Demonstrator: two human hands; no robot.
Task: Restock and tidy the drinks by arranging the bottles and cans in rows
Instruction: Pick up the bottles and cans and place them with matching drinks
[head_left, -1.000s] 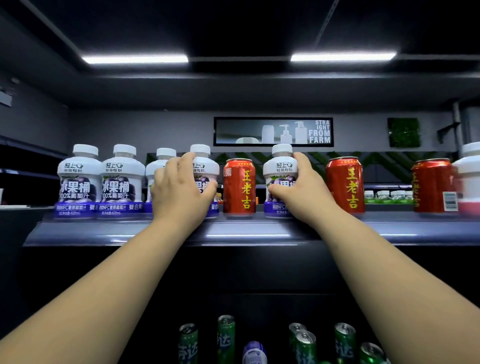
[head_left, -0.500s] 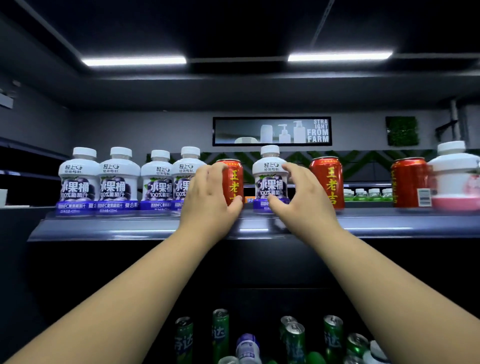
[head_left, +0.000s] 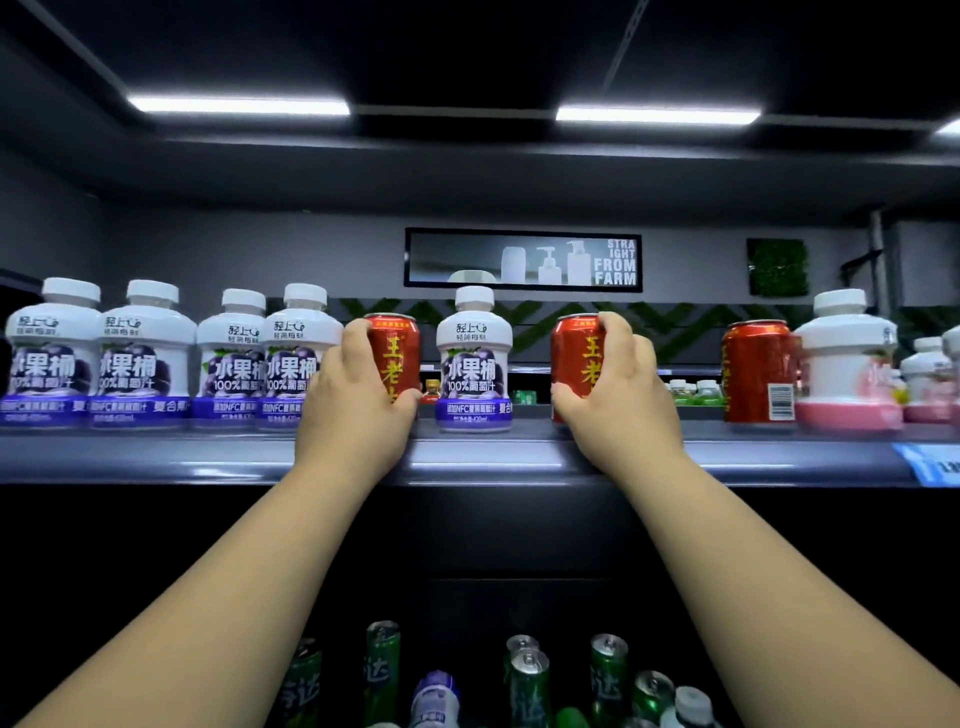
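Observation:
On the grey shelf (head_left: 493, 460) stand several white grape-juice bottles (head_left: 140, 358) in a row at the left. My left hand (head_left: 353, 405) grips a red can (head_left: 397, 353) just right of that row. One more grape-juice bottle (head_left: 474, 364) stands alone between my hands. My right hand (head_left: 615, 400) grips a second red can (head_left: 574, 358) to its right. Both cans stand upright on the shelf. A third red can (head_left: 756, 371) stands further right, untouched.
White-and-pink bottles (head_left: 847, 364) stand at the shelf's right end, with a blue price tag (head_left: 930, 465) on the edge below. Green cans (head_left: 608, 675) and bottle tops (head_left: 434, 696) fill a lower level at the bottom. A wall sign (head_left: 522, 260) hangs behind.
My left hand left the grape-juice bottles and took hold of the red can. My right hand moved from the lone grape-juice bottle to the red can on its right.

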